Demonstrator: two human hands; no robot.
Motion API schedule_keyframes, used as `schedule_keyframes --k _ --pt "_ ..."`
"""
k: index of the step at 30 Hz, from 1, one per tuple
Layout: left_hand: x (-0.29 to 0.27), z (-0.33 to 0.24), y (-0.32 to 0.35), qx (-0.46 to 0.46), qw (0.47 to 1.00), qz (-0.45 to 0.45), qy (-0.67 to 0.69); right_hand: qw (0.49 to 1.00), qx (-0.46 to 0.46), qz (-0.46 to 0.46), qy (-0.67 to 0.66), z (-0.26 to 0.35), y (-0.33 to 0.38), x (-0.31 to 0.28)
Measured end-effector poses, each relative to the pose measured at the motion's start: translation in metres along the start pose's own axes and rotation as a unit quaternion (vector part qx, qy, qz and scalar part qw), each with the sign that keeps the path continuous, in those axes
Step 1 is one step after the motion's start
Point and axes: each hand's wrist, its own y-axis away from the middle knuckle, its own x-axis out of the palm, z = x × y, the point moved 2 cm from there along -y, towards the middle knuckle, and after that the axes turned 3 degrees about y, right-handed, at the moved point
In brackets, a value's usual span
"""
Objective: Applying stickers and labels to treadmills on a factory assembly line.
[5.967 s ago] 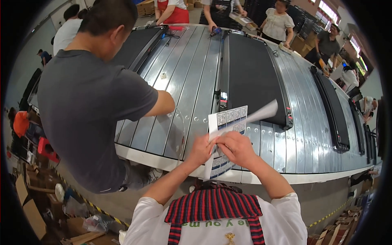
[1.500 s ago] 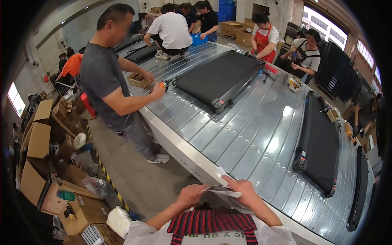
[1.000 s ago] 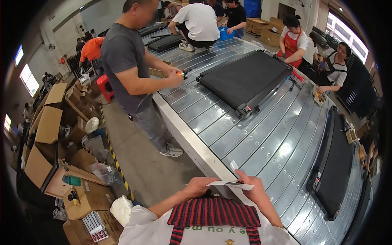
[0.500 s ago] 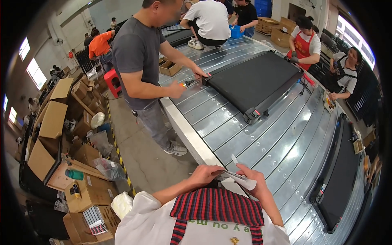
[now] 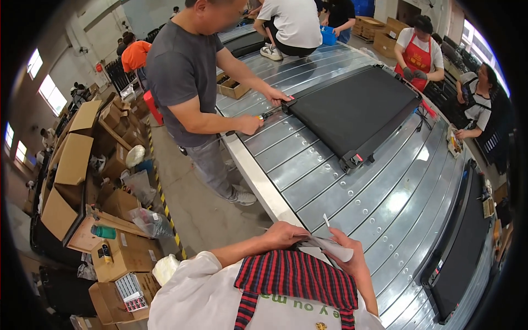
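Close to my chest, above the striped red-and-black apron [image 5: 297,280], both hands grip thin white paper sheets [image 5: 336,252] with curled edges. My left hand [image 5: 283,235] is closed on their left end. On the right end, my right hand [image 5: 352,254] pinches them, and a narrow white strip [image 5: 326,220] sticks up beside its fingers. What is on the sheets is too small to tell. Beyond my hands lies a ribbed metal table [image 5: 308,203] with a large black folded panel [image 5: 355,113] on it. A co-worker in a grey shirt holds a screwdriver-like tool [image 5: 268,115] at its near-left corner.
A second long black panel [image 5: 459,242] lies to the right. Cardboard boxes [image 5: 118,256] crowd the floor at left, behind a yellow-black floor stripe [image 5: 168,220]. Someone crouches on the table [image 5: 289,27]. Two more people stand along the far right edge, near a small parts tray [image 5: 455,144].
My view has shifted slightly, so the scene sits a little differently. My hands still hold the sheets, which are angled a bit differently. The co-worker in red has drawn both hands together.
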Motion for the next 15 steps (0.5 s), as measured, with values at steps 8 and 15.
schedule_keyframes --k 8,15 --pt "-0.002 0.015 -0.013 -0.034 0.998 0.041 0.033 0.997 -0.063 -0.051 0.02 -0.012 -0.021 0.0" --pt "0.005 0.021 -0.017 -0.018 0.998 0.048 0.025 0.996 0.033 0.05 -0.073 -0.035 -0.02 0.004"
